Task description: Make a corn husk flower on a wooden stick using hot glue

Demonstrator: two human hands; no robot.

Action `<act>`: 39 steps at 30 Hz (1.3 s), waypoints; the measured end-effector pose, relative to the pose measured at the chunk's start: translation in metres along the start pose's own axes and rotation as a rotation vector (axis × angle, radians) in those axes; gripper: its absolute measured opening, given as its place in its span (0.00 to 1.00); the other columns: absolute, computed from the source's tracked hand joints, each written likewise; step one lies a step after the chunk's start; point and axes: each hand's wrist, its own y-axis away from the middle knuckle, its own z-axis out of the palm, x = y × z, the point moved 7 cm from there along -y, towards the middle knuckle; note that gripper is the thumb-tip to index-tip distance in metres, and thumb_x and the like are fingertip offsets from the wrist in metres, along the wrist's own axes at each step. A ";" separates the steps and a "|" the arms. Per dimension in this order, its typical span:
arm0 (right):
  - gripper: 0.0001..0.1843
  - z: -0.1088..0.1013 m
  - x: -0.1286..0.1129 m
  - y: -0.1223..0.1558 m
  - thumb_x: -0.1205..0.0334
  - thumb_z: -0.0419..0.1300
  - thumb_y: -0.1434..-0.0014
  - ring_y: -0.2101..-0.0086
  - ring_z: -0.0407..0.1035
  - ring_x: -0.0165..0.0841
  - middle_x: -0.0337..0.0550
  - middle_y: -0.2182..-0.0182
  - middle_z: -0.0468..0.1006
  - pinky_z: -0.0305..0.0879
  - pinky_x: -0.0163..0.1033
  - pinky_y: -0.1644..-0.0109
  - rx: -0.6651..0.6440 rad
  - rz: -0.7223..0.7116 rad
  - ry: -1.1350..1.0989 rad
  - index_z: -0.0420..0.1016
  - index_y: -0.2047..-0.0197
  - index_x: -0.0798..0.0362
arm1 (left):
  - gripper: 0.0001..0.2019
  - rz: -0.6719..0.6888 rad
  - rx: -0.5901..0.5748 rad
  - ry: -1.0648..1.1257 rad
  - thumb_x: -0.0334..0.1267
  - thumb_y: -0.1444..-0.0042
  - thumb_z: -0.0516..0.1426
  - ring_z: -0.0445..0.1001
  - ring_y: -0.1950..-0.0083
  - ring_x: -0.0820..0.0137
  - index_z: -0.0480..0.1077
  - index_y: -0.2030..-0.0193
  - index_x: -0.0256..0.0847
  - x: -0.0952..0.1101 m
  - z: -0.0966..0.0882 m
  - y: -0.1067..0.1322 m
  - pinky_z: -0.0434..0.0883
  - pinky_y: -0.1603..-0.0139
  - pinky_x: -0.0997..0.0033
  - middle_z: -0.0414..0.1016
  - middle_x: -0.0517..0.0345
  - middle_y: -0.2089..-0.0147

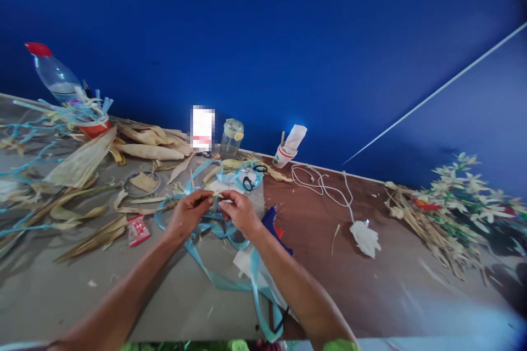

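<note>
In the middle of the table, the fingertips of my left hand point(191, 215) and my right hand point(239, 211) nearly meet. Both are pinched on a small pale husk flower point(216, 195), whose lower part the fingers partly hide. Light blue ribbon point(209, 278) lies in loops under and around my hands and trails toward the front edge. Just beyond my right hand rest scissors point(248, 182) with black handles. A dark blue item point(269, 225) with a bit of red lies beside my right forearm.
Dried corn husks point(154, 151) cover the left side, near a red cup point(94, 129) of blue strips and a red-capped bottle point(57, 74). A jar point(231, 137), a white cup point(284, 157) and a white cord point(329, 189) line the wall. Husk flowers point(465, 197) lie far right.
</note>
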 end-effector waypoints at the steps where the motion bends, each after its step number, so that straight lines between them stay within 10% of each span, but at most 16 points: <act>1: 0.13 0.000 0.001 0.001 0.61 0.60 0.52 0.84 0.57 0.22 0.31 0.81 0.67 0.55 0.28 0.80 0.034 0.018 -0.034 0.73 0.62 0.55 | 0.11 0.020 0.005 -0.017 0.42 0.61 0.65 0.62 0.76 0.75 0.76 0.71 0.39 0.001 0.000 0.000 0.59 0.74 0.75 0.69 0.62 0.77; 21: 0.11 0.007 0.013 0.009 0.57 0.65 0.59 0.84 0.48 0.21 0.28 0.87 0.58 0.43 0.31 0.80 0.369 0.285 -0.486 0.67 0.80 0.53 | 0.12 0.674 0.057 -0.946 0.35 0.41 0.50 0.72 0.63 0.66 0.75 0.61 0.40 0.028 0.016 0.021 0.61 0.53 0.61 0.76 0.53 0.67; 39: 0.10 -0.012 -0.005 0.009 0.56 0.59 0.53 0.80 0.54 0.24 0.32 0.82 0.64 0.50 0.31 0.76 0.207 0.085 -0.077 0.71 0.75 0.54 | 0.16 -0.283 -0.128 0.258 0.51 0.53 0.61 0.70 0.72 0.72 0.76 0.68 0.37 -0.021 0.004 0.001 0.68 0.68 0.74 0.73 0.57 0.73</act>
